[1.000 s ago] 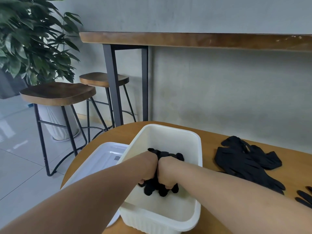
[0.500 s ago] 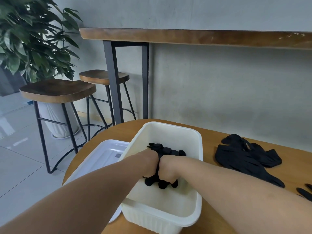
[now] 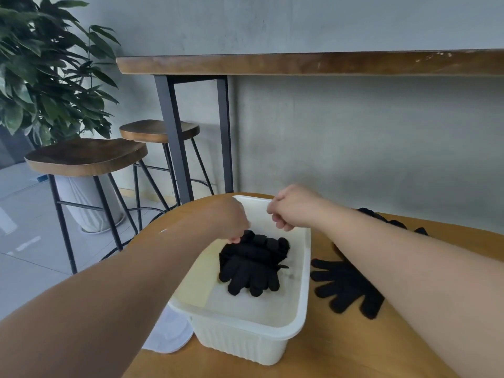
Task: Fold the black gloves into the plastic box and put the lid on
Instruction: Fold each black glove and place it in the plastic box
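A bundle of folded black gloves (image 3: 253, 264) lies inside the white plastic box (image 3: 240, 346), toward its far end. My left hand (image 3: 230, 218) hovers over the box's far left side with its fingers curled down. The fingertips touch the bundle's far left corner; whether they pinch it is hidden. My right hand (image 3: 293, 208) is a loose fist above the box's far rim and holds nothing. The white lid (image 3: 170, 334) lies left of the box, mostly hidden under my left forearm.
A loose black glove (image 3: 346, 289) lies flat on the round wooden table (image 3: 321, 358) right of the box. More black gloves (image 3: 381, 218) show behind my right forearm. Two stools (image 3: 84, 156), a plant and a high counter stand beyond the table.
Both hands have lifted from the gloves they were pressing into the box. The right hand has let go and risen above the far rim. The view has tilted down.
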A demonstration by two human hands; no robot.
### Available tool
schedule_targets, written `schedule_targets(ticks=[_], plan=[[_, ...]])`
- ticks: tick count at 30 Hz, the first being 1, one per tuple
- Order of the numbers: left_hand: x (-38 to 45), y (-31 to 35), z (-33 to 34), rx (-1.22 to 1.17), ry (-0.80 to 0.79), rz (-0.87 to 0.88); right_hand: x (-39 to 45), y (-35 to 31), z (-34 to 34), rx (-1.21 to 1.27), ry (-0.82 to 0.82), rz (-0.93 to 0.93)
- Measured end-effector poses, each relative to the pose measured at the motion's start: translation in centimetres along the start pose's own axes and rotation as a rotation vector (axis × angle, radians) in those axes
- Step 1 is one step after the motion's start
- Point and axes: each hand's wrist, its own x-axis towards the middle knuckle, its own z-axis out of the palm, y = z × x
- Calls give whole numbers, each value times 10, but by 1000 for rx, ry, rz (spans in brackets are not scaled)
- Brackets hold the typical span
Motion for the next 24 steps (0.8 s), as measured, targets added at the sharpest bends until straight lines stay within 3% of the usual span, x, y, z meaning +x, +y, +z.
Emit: schedule_targets(ticks=[2,4,8,15,19,24], plan=[[-2,4,-10,-258,179,13,-10,5,-17,71,123,-16],[-11,19,-19,-339,338,53,-23,13,-34,84,247,-57],[-28,56,-15,-507,430,145,-51,37,-58,142,372,-80],[-42,157,41,-474,324,396,-115,108,-106,181,494,8],[-32,202,96,-422,184,399,-144,165,-123,201,501,160],[-5,220,168,-114,55,338,-160,239,-108,113,355,283]])
